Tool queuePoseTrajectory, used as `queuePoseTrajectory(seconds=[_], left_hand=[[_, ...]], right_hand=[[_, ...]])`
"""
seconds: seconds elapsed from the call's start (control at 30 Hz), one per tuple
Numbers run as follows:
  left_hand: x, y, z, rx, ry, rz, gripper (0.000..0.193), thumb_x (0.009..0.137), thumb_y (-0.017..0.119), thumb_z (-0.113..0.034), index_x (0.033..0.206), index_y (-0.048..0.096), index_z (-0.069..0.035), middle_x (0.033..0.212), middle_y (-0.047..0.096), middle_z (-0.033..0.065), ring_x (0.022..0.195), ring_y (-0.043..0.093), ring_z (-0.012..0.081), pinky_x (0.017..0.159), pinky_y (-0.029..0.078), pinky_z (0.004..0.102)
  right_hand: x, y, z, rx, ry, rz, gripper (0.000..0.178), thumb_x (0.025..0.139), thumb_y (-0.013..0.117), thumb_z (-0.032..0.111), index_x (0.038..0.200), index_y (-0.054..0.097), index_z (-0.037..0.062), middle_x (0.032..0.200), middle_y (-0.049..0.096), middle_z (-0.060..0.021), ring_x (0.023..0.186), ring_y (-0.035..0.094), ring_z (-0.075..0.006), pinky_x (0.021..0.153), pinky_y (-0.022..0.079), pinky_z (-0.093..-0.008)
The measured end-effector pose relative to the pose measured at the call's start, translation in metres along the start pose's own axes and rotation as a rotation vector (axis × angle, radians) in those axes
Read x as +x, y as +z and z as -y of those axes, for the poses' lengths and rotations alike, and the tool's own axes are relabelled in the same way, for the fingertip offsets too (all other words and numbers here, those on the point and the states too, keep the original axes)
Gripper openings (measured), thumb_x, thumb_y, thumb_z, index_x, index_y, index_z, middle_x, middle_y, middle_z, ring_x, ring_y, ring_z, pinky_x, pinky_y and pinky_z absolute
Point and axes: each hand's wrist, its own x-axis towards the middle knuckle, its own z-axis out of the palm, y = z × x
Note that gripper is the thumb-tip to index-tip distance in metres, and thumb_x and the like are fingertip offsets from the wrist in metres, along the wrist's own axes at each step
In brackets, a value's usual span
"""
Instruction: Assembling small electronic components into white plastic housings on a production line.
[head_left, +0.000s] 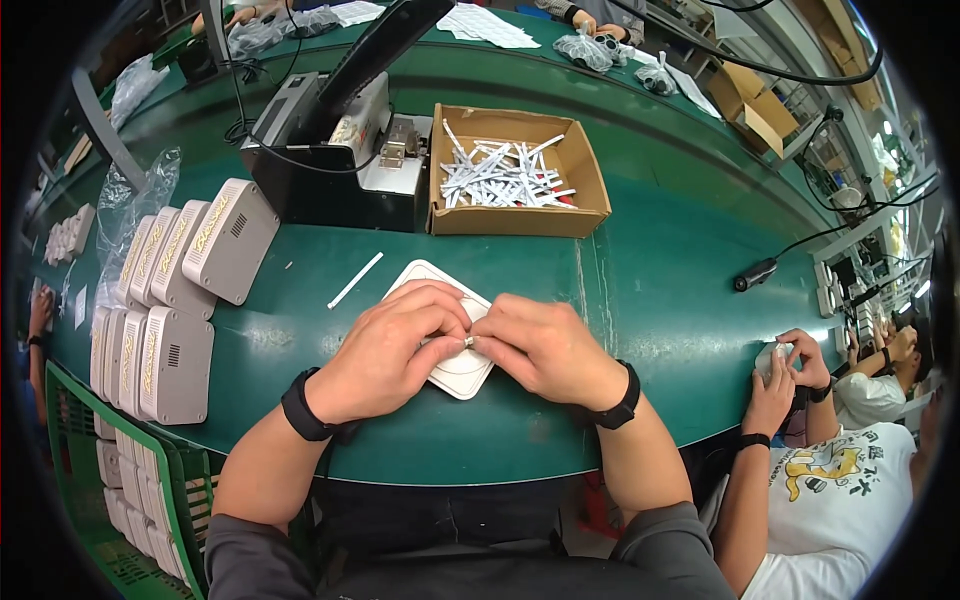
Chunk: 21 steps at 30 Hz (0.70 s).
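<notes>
A white square panel with rounded corners (462,386) lies on the green table in front of me, partly covered by my hands. My left hand (405,335) and my right hand (545,345) meet over its middle, fingertips pinched together. Between them shows a tiny light-coloured piece (469,342), too small to name. Both hands are closed on it, and my fingers hide most of it. Beyond my left hand, a narrow white strip (356,280) lies slantwise on the table.
An open cardboard box (520,222) of white strips stands ahead, beside a black and grey bench machine (340,185). Grey-white box-shaped units (180,365) are stacked at left, above a green crate (75,440). At right, a co-worker's hands (775,385) hold a small pale thing.
</notes>
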Motion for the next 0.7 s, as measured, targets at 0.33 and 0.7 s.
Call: queuePoseTrajectory(seconds=[0.33, 0.7], left_hand=[[-0.037, -0.023, 0.007, 0.189, -0.056, 0.027, 0.008, 0.105, 0.068, -0.007, 0.106, 0.066, 0.001, 0.116, 0.07, 0.0188, 0.109, 0.067, 0.035, 0.1, 0.052, 0.0428], [0.011, -0.009, -0.001, 0.048, 0.249, 0.244, 0.013, 0.107, 0.066, -0.012, 0.108, 0.065, 0.001, 0.124, 0.069, 0.0195, 0.119, 0.065, 0.0334, 0.107, 0.049, 0.0417]], right_hand=[[0.017, 0.059, -0.029, 0.055, -0.051, -0.201, 0.017, 0.085, 0.066, 0.023, 0.082, 0.073, 0.0084, 0.086, 0.074, -0.0122, 0.084, 0.07, -0.0366, 0.07, 0.055, -0.0496], [0.011, 0.044, -0.032, -0.005, -0.035, -0.195, 0.04, 0.103, 0.064, 0.049, 0.1, 0.082, 0.0134, 0.09, 0.078, -0.0176, 0.083, 0.072, -0.0438, 0.072, 0.056, -0.0536]])
